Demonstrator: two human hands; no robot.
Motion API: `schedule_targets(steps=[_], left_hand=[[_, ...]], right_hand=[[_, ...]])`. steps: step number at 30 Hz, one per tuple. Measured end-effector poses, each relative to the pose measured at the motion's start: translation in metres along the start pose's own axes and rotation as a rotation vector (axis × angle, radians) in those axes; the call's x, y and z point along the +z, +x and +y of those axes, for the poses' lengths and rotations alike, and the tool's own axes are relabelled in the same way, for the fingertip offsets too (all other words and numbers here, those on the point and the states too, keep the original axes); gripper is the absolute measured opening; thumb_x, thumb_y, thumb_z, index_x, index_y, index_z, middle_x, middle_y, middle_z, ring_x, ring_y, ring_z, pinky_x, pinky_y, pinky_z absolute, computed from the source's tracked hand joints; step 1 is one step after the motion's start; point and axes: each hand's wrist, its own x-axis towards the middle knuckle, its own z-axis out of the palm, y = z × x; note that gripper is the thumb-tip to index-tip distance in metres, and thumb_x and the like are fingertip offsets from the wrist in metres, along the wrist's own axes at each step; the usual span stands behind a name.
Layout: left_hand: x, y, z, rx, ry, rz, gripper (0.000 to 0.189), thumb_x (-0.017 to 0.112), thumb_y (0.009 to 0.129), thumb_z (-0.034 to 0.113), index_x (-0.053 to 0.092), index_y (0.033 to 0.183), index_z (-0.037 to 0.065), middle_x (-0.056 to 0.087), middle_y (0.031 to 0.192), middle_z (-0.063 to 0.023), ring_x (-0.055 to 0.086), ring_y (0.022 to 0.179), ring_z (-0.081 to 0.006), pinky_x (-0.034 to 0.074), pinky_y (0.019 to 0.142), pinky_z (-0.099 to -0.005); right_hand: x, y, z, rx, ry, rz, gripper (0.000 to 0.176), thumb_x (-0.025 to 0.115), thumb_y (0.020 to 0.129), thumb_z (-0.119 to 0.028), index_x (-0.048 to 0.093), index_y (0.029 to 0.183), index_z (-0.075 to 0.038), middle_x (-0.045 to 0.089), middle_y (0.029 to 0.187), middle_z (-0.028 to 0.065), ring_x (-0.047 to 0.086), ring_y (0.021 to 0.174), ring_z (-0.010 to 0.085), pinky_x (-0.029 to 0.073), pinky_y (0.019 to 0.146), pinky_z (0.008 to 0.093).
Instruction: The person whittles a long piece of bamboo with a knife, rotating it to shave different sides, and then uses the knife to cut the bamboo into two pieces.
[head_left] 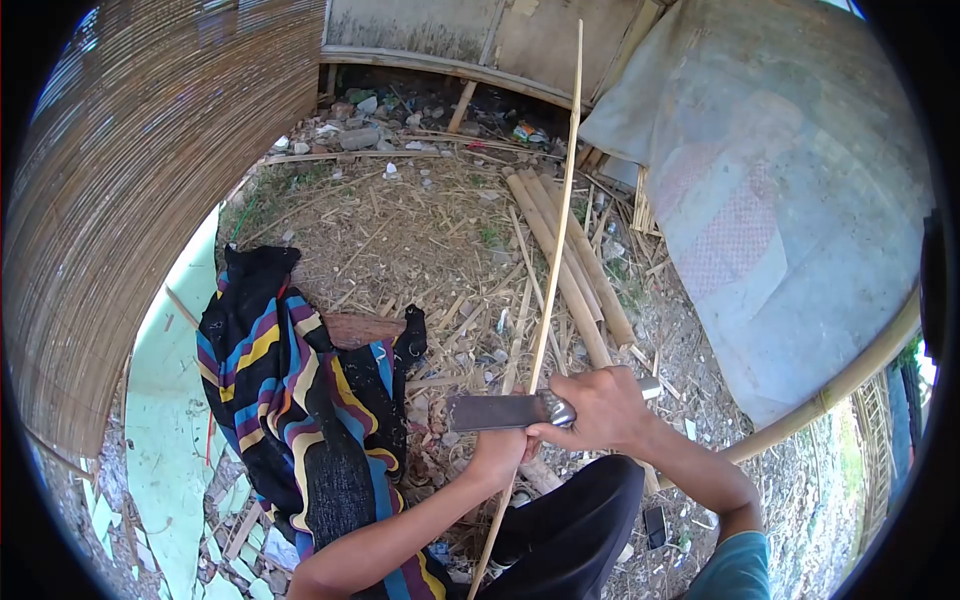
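Note:
A long thin bamboo strip (556,250) runs upright through the middle of the head view, from near the top edge down past my knees. My left hand (497,456) is closed around its lower part. In my right hand (598,410) is a broad-bladed knife (492,412), gripped by the handle with the dark blade pointing left. The blade lies across the strip, just above my left hand. Both hands are close together over my bent leg, and the exact contact of the edge with the strip is hidden.
Bamboo poles (575,265) lie on the littered ground ahead. A striped cloth (300,400) is heaped at left beside a wood block (362,330). A woven bamboo screen (170,200) stands left, a plastic sheet (800,220) hangs right. A phone (655,527) lies near my right knee.

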Motion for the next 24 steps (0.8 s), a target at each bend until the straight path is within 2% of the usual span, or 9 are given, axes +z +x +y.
schedule_targets(steps=[5,7,10,11,14,15,20,22,24], left_hand=[[-0.007,0.0,0.014,-0.106,-0.108,-0.266,0.053,0.026,0.096,0.051,0.041,0.064,0.012,0.03,0.046,0.0024,0.029,0.036,-0.0088,0.024,0.036,-0.0235],[-0.014,0.005,0.018,-0.133,-0.127,-0.411,0.056,0.023,0.095,0.052,0.045,0.067,0.01,0.035,0.046,0.0006,0.03,0.036,-0.0098,0.026,0.037,-0.0228],[-0.009,0.001,0.026,0.001,0.084,-0.281,0.052,0.024,0.097,0.047,0.05,0.075,0.008,0.042,0.049,-0.0023,0.034,0.037,-0.0114,0.03,0.038,-0.023],[-0.013,0.003,0.024,0.027,0.04,-0.286,0.048,0.026,0.096,0.042,0.054,0.086,0.005,0.047,0.054,-0.0051,0.038,0.04,-0.0119,0.033,0.04,-0.024],[-0.009,0.002,0.023,0.044,-0.012,-0.162,0.044,0.029,0.095,0.041,0.055,0.091,0.005,0.048,0.056,-0.0054,0.039,0.043,-0.0115,0.033,0.042,-0.0254],[-0.016,0.007,0.023,0.056,-0.057,-0.241,0.042,0.035,0.093,0.042,0.055,0.094,0.005,0.049,0.058,-0.0053,0.04,0.045,-0.0114,0.033,0.044,-0.0263],[-0.024,0.012,0.024,0.034,-0.17,-0.3,0.033,0.038,0.094,0.038,0.052,0.091,0.008,0.047,0.06,-0.0025,0.039,0.044,-0.0104,0.033,0.045,-0.0249],[-0.019,0.013,0.028,0.063,-0.197,-0.357,0.029,0.037,0.095,0.035,0.049,0.092,0.009,0.046,0.06,-0.0016,0.04,0.044,-0.0092,0.033,0.044,-0.0233],[-0.009,0.007,0.031,0.095,-0.218,-0.178,0.028,0.039,0.094,0.034,0.049,0.088,0.009,0.044,0.058,-0.0011,0.038,0.042,-0.0086,0.033,0.044,-0.0236]], right_hand=[[0.011,-0.004,0.001,0.037,0.089,0.098,0.052,0.06,0.074,-0.058,0.054,0.065,-0.007,0.053,0.048,0.0074,0.056,0.041,0.025,0.043,0.039,0.0345],[0.013,-0.002,0.001,0.166,0.189,0.165,0.049,0.063,0.071,-0.054,0.052,0.067,-0.006,0.048,0.048,0.0099,0.052,0.045,0.031,0.039,0.043,0.0388],[0.029,-0.004,0.008,0.226,0.296,0.257,0.049,0.062,0.073,-0.054,0.053,0.067,-0.006,0.046,0.047,0.0107,0.051,0.045,0.032,0.039,0.044,0.0392],[0.031,-0.006,0.008,0.226,0.305,0.267,0.049,0.062,0.073,-0.054,0.053,0.067,-0.006,0.046,0.047,0.0107,0.051,0.045,0.032,0.039,0.044,0.0392],[0.034,-0.01,0.009,0.186,0.287,0.288,0.047,0.062,0.074,-0.054,0.056,0.068,-0.007,0.05,0.047,0.0086,0.056,0.044,0.0277,0.044,0.043,0.0368],[0.032,-0.011,0.009,0.188,0.299,0.278,0.048,0.062,0.073,-0.053,0.053,0.067,-0.007,0.047,0.046,0.0085,0.054,0.044,0.0282,0.041,0.043,0.0374],[0.006,-0.009,0.013,0.173,0.215,0.224,0.05,0.064,0.07,-0.055,0.049,0.065,-0.007,0.046,0.047,0.0062,0.052,0.043,0.0268,0.039,0.042,0.037],[0.0,-0.006,0.016,0.11,0.106,0.232,0.051,0.064,0.072,-0.058,0.051,0.065,-0.009,0.049,0.047,0.0035,0.056,0.043,0.0223,0.043,0.041,0.0332],[-0.006,-0.005,0.014,0.091,0.088,0.225,0.051,0.064,0.072,-0.058,0.051,0.065,-0.008,0.05,0.048,0.0033,0.056,0.042,0.022,0.044,0.041,0.0329]])
